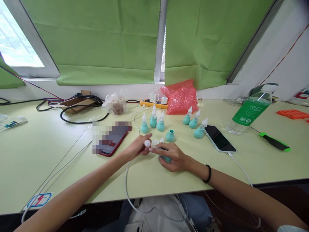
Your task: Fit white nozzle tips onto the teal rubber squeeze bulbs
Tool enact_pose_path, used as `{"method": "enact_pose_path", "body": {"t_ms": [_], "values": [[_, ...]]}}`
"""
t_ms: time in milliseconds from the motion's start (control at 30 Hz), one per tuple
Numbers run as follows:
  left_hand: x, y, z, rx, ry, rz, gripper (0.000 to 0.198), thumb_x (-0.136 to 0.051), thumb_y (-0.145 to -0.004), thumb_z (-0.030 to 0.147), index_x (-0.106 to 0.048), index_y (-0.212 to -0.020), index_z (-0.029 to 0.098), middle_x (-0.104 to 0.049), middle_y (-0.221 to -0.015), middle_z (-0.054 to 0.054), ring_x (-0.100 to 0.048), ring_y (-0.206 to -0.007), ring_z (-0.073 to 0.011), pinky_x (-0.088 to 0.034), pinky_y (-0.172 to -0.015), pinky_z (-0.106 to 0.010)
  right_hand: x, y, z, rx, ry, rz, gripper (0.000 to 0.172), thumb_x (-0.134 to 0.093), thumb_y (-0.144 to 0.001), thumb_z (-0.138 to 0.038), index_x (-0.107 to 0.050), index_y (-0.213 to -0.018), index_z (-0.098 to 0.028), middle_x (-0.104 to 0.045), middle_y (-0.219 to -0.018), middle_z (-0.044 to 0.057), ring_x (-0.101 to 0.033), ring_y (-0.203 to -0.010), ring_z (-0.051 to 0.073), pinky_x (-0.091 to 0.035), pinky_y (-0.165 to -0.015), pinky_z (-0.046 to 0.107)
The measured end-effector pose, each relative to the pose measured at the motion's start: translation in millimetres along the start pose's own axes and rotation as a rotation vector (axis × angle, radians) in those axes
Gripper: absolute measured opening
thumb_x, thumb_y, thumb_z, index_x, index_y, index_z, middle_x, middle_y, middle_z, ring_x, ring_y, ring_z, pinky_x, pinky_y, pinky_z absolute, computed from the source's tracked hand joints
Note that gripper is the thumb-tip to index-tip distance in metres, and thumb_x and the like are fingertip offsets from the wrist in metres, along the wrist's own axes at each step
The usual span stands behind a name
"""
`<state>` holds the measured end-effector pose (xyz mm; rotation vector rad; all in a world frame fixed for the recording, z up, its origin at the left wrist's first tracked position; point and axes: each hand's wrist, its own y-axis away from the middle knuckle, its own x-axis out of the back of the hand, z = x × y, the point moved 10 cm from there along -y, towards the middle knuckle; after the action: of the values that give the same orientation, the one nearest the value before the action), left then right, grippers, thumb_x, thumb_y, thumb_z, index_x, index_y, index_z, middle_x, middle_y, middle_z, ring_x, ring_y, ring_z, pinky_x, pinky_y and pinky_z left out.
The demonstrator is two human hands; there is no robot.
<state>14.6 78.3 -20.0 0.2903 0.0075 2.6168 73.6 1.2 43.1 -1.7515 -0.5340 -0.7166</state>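
left hand (pixel 138 148): pinching white tip (pixel 147 143) at the fingertips, fingers curling closed on it, likely keeping its end free toward the bulb.
right hand (pixel 174 158): gripping teal bulb (pixel 166 159), pressing it onto the table (pixel 48 148) mid-front, probably steadying it.
tipless bulb (pixel 170 135): standing just behind the hands.
tipped bulbs (pixel 153 121): sitting grouped farther back.

The pink bubble wrap (pixel 181 96) is glossy, crinkled plastic. Under it the table (pixel 48 145) is smooth and matt. In front of it, the teal bulb (pixel 166 158) in the right hand (pixel 174 157) looks matt and rubbery, the white tip (pixel 147 143) in the left hand (pixel 137 148) smooth plastic. Right of it, the bottle (pixel 250 111) is clear, shiny plastic.
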Motion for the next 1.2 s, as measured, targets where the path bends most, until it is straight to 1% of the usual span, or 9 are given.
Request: {"method": "enact_pose_path", "body": {"t_ms": [100,167,233,333,467,600,733,833,1200], "values": [[21.1,0,9,-0.081,-0.137,0.178,0.05,-0.023,-0.08,0.051,-0.034,-0.045,0.016,-0.028,-0.037,0.005,-0.026,-0.034,-0.0058,-0.021,-0.039,-0.021,19,6,19,-0.155,-0.01,0.174,0.055,-0.049,-0.067,-0.011,-0.035,-0.119,-0.022,-0.056,-0.09,0.005,-0.055,-0.076,0.014,-0.046,-0.065,0.026],[37.4,6,23,-0.178,-0.408,0.364,0.046,-0.031,-0.079,0.049,-0.043,-0.051,0.015,-0.035,-0.042,0.004,-0.033,-0.04,-0.007,-0.021,-0.042,-0.021,29,14,40,-0.329,-0.075,0.304,0.047,-0.053,-0.066,-0.013,-0.041,-0.111,-0.019,-0.056,-0.087,0.005,-0.056,-0.075,0.015,-0.046,-0.066,0.026],[42.1,10,33,-0.231,-0.691,0.466,0.035,-0.04,-0.076,0.047,-0.052,-0.066,0.016,-0.044,-0.05,0.003,-0.042,-0.047,-0.0097,-0.024,-0.045,-0.021,29,19,55,-0.445,-0.161,0.356,0.036,-0.056,-0.065,-0.016,-0.048,-0.101,-0.018,-0.056,-0.084,0.005,-0.056,-0.074,0.015,-0.047,-0.066,0.027],[35.6,8,29,-0.219,-0.955,0.431,0.028,-0.045,-0.074,0.043,-0.055,-0.085,0.019,-0.055,-0.068,-0.001,-0.051,-0.06,-0.0139,-0.031,-0.051,-0.022,19,21,69,-0.555,-0.306,0.337,0.029,-0.056,-0.067,-0.02,-0.051,-0.096,-0.017,-0.057,-0.085,0.005,-0.057,-0.076,0.016,-0.047,-0.069,0.029],[28.9,11,29,-0.218,-1.075,0.428,0.03,-0.038,-0.079,0.037,-0.052,-0.1,0.02,-0.057,-0.083,-0.004,-0.055,-0.064,-0.0155,-0.036,-0.056,-0.025,1,20,74,-0.648,-0.554,0.251,0.03,-0.053,-0.073,-0.025,-0.048,-0.101,-0.017,-0.057,-0.085,0.005,-0.059,-0.071,0.015,-0.046,-0.072,0.033],[26.0,26,50,-0.321,-1.036,0.553,0.026,-0.041,-0.078,0.032,-0.055,-0.095,0.019,-0.056,-0.088,-0.006,-0.054,-0.065,-0.0143,-0.038,-0.056,-0.025,-7,17,71,-0.677,-0.729,0.218,0.03,-0.05,-0.076,-0.029,-0.042,-0.103,-0.019,-0.055,-0.088,0.005,-0.06,-0.07,0.014,-0.046,-0.072,0.033],[12.5,31,61,-0.482,-0.79,0.454,0.02,-0.051,-0.072,0.032,-0.06,-0.079,0.016,-0.055,-0.063,-0.001,-0.046,-0.05,-0.0083,-0.038,-0.051,-0.02,-11,17,72,-0.715,-0.832,0.221,0.029,-0.051,-0.076,-0.031,-0.038,-0.1,-0.021,-0.054,-0.089,0.004,-0.06,-0.071,0.013,-0.047,-0.069,0.031],[15.9,32,59,-0.518,-0.631,0.461,0.025,-0.055,-0.07,0.037,-0.061,-0.07,0.014,-0.054,-0.054,0.0,-0.042,-0.045,-0.0067,-0.036,-0.047,-0.019,-17,17,71,-0.727,-0.891,0.187,0.029,-0.051,-0.075,-0.031,-0.037,-0.098,-0.021,-0.052,-0.088,0.003,-0.06,-0.066,0.012,-0.047,-0.065,0.029],[7.2,31,63,-0.593,-0.539,0.301,0.022,-0.043,-0.081,0.026,-0.057,-0.069,0.014,-0.058,-0.065,-0.002,-0.05,-0.057,-0.0081,-0.039,-0.053,-0.018,-15,15,70,-0.702,-0.925,0.16,0.027,-0.051,-0.075,-0.035,-0.034,-0.09,-0.021,-0.056,-0.083,0.002,-0.058,-0.054,0.011,-0.046,-0.058,0.029]]}}
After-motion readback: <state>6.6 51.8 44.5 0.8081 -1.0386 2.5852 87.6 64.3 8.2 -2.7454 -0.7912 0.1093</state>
